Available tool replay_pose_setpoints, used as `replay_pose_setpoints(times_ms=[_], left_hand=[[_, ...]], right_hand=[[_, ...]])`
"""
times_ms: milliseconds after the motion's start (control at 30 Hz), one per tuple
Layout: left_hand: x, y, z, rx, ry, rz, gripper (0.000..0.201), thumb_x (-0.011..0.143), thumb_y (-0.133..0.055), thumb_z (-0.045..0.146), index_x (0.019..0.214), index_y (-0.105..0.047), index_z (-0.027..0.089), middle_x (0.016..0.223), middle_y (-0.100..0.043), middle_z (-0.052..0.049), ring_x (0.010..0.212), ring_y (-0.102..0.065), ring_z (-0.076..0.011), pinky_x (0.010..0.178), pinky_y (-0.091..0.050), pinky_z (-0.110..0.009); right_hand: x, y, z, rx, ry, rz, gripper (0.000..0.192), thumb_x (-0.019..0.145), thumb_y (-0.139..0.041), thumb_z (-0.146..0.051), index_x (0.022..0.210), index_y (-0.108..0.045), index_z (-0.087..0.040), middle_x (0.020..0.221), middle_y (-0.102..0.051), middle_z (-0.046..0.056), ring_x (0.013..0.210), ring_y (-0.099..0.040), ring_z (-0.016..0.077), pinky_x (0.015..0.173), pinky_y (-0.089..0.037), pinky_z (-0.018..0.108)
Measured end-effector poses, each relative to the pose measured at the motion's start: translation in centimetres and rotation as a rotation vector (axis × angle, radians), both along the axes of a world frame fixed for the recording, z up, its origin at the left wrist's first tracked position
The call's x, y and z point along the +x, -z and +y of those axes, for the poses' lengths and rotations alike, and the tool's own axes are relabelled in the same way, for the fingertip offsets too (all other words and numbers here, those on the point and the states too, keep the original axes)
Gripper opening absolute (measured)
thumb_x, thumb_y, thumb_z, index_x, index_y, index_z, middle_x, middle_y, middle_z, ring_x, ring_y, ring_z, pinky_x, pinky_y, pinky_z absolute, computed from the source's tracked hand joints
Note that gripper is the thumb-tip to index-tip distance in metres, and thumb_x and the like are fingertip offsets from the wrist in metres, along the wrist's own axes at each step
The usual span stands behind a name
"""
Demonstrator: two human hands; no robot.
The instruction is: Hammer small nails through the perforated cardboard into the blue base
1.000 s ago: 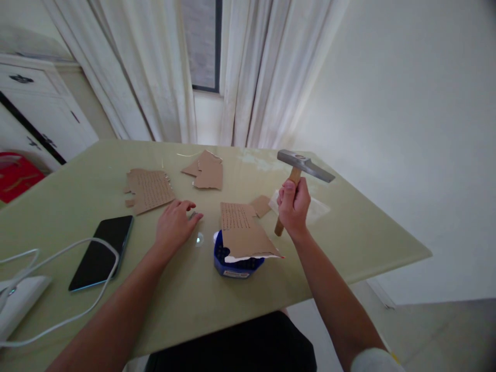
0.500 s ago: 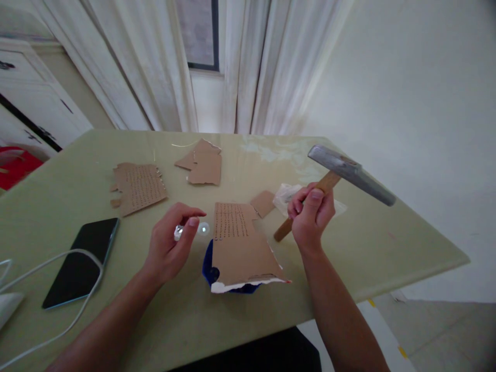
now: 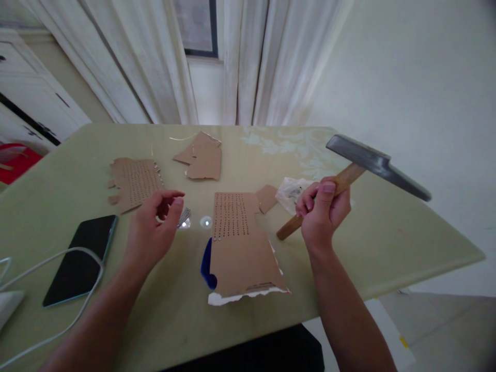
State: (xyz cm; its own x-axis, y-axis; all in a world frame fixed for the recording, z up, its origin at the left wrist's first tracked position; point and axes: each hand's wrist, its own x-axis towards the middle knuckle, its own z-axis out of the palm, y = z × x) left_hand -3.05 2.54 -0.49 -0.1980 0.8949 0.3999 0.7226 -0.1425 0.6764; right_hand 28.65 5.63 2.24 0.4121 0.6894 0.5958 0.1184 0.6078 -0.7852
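Note:
My right hand (image 3: 321, 214) grips the wooden handle of a hammer (image 3: 377, 160), raised above the table with its grey metal head up to the right. My left hand (image 3: 153, 222) hovers left of the middle cardboard, fingers loosely curled, thumb and index finger slightly apart, with nothing visible between them. Just right of it lies a small bunch of thin silvery pieces (image 3: 185, 217), partly hidden. The torn cardboard piece (image 3: 244, 258) in front of me has rows of small holes and two tiny shiny dots at the lowest row. A dark blue object (image 3: 208, 266) shows beneath its left edge.
Another perforated cardboard piece (image 3: 135, 181) lies at the left, plain scraps (image 3: 205, 160) at the back. A small cardboard scrap (image 3: 266, 198) and a clear plastic bag (image 3: 289, 194) are near my right hand. A black tablet (image 3: 81, 258) with a white cable (image 3: 93, 257) is at left.
My left hand has moved left, away from the cardboard, uncovering more of the silvery pieces. My right hand has carried the hammer slightly to the right. The view has shifted a little.

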Motion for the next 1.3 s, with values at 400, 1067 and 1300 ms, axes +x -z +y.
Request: replay_pose_setpoints(times_ms=[400,1067,1300], left_hand=[[-1.6,1.5,1.5,-0.57,0.065,0.46,0.027,0.097,-0.06,0.043,0.101,-0.074,0.02,0.107,-0.081,-0.011,0.103,-0.075,-0.0345,0.09,-0.055,-0.045],[0.6,1.8,0.5,-0.205,0.03,0.594,0.019,0.102,-0.057,0.03,0.098,-0.071,0.018,0.097,-0.077,-0.015,0.096,-0.073,-0.0348,0.088,-0.054,-0.046],[1.9,0.1,-0.9,-0.018,0.338,-0.3,0.029,0.102,-0.074,0.044,0.122,-0.078,0.023,0.1,-0.081,-0.005,0.084,-0.075,-0.0194,0.075,-0.059,-0.031]], right_hand=[[0.1,0.2,0.1,0.058,-0.068,0.089,0.036,0.106,-0.07,-0.055,0.094,-0.052,-0.027,0.058,-0.043,-0.013,0.038,-0.035,0.0078,0.034,-0.029,0.02],[0.2,0.0,0.3,0.002,-0.045,0.132,0.041,0.103,-0.072,-0.059,0.091,-0.048,-0.028,0.057,-0.042,-0.014,0.038,-0.034,0.0072,0.033,-0.028,0.018],[0.4,0.4,0.4,-0.038,-0.035,0.146,0.042,0.104,-0.07,-0.06,0.089,-0.047,-0.028,0.057,-0.042,-0.014,0.036,-0.035,0.0071,0.031,-0.027,0.019]])
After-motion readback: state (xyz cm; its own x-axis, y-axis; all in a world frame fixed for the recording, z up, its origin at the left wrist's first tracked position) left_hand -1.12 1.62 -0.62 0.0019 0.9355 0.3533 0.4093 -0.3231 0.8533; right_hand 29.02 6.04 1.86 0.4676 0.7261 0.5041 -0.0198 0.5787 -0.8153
